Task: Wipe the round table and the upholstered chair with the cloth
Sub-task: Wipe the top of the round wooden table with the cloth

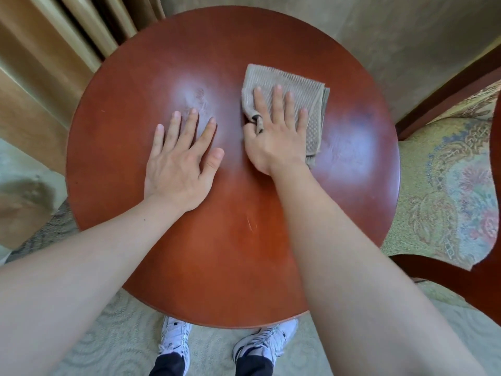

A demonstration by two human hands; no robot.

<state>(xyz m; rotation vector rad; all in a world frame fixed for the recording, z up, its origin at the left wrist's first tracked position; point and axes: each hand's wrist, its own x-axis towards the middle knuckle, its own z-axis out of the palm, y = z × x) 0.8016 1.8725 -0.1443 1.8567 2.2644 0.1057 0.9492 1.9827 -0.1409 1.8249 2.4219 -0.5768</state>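
A round reddish-brown wooden table point(135, 85) fills the middle of the head view. On it lies a folded beige ribbed cloth point(311, 104), right of centre. My right hand point(276, 134) presses flat on the cloth with fingers spread, the thumb hooked over a fold at its left edge. Flat on the bare tabletop just left of the cloth rests my left hand point(181, 161), fingers apart and holding nothing. The upholstered chair point(444, 185), with a floral seat and dark wooden frame, stands at the table's right side.
Beige curtains point(62, 36) hang at the back left, and a tan wall point(393, 36) lies behind the table. Pale patterned carpet point(113, 335) covers the floor. My white sneakers point(225, 340) show under the table's near edge.
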